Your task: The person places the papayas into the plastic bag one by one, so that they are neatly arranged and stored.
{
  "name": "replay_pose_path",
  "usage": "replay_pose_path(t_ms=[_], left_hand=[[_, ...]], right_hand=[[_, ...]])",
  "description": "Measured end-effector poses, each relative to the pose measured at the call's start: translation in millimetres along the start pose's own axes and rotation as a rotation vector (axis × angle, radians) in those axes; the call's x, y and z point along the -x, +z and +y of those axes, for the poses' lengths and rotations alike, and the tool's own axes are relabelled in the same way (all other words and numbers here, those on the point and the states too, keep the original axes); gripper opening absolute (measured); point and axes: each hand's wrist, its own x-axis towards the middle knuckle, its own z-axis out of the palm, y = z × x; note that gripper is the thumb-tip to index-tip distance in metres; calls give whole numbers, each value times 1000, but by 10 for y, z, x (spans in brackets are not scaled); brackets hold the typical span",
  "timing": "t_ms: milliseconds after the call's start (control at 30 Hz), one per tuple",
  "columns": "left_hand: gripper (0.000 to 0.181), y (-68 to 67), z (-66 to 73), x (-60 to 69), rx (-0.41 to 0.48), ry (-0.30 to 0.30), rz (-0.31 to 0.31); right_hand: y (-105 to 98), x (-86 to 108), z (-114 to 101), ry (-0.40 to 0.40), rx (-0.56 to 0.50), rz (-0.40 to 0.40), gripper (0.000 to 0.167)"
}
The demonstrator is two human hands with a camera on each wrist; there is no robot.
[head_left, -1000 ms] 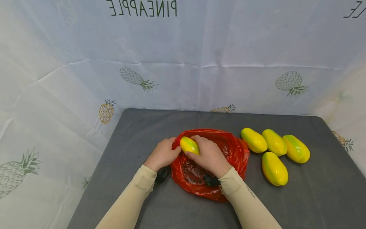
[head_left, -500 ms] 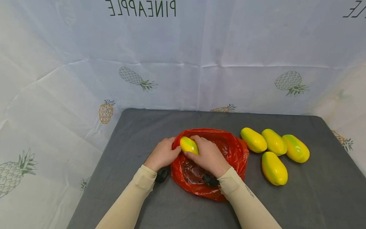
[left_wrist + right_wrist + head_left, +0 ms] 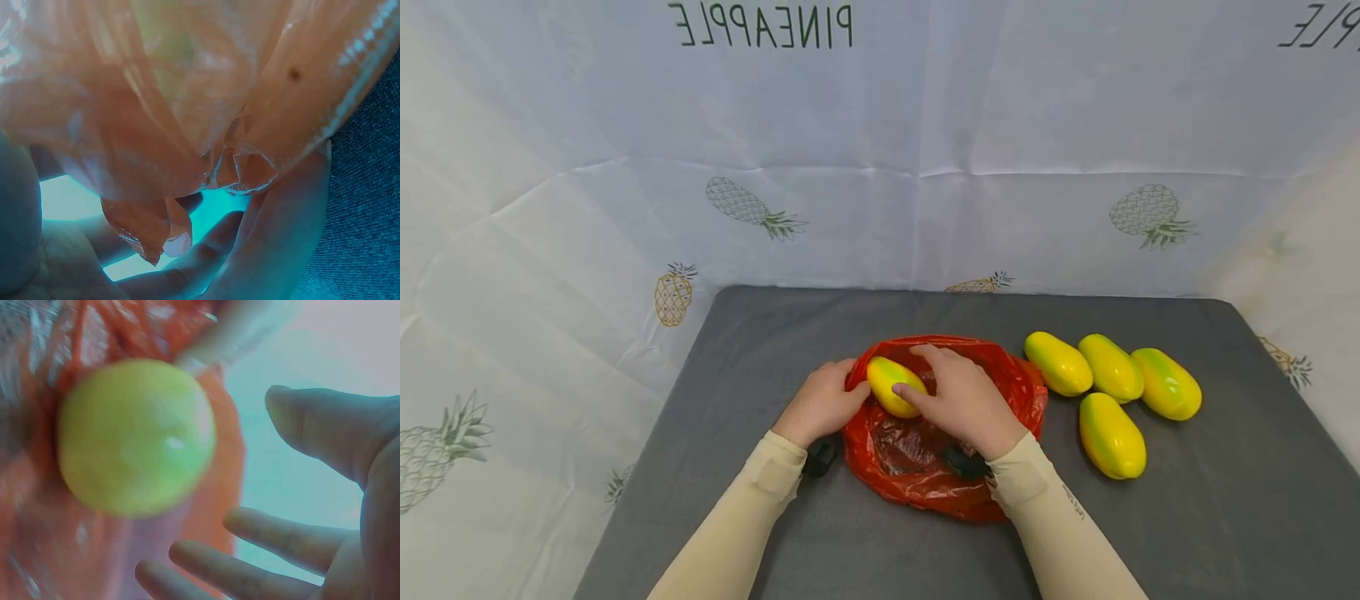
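Note:
A red plastic bag [image 3: 917, 487] lies with its mouth spread wide in the middle of the table. Inside its left part rests a yellow-green mango [image 3: 891, 385]. My left hand [image 3: 826, 404] grips the bag's left rim; the left wrist view shows the gathered film [image 3: 250, 169] among its fingers. Over the bag's mouth, my right hand [image 3: 964, 398] is spread, thumb near the mango. In the right wrist view the fingers [image 3: 250, 575] are extended and stand apart from the mango [image 3: 134, 437].
Several more mangoes [image 3: 1112, 436] lie grouped on the grey table [image 3: 1225, 508] to the right of the bag. A white cloth [image 3: 880, 225] printed with pineapples hangs behind and beside the table.
My right hand has let go of the mango and shifted slightly right, its fingers spreading. The mango has settled a little lower in the bag. My left hand keeps its hold.

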Motion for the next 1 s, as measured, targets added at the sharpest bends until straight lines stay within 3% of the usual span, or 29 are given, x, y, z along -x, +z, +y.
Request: replay_pose_path(t_ms=[200,567,767,1000], left_hand=[[32,54,-12,-20,29,2,-18],[31,3,-47,-11,6,18,-14],[32,7,-44,-9,19,6,-26],[33,1,-40,-5,17,-1,-21]], right_hand=[[-284,268,167,30,42,76,69],[-703,919,613,100,182,208,67],[-775,1218,864,182,228,248,70],[-744,1394,1090,243,245,299,72]])
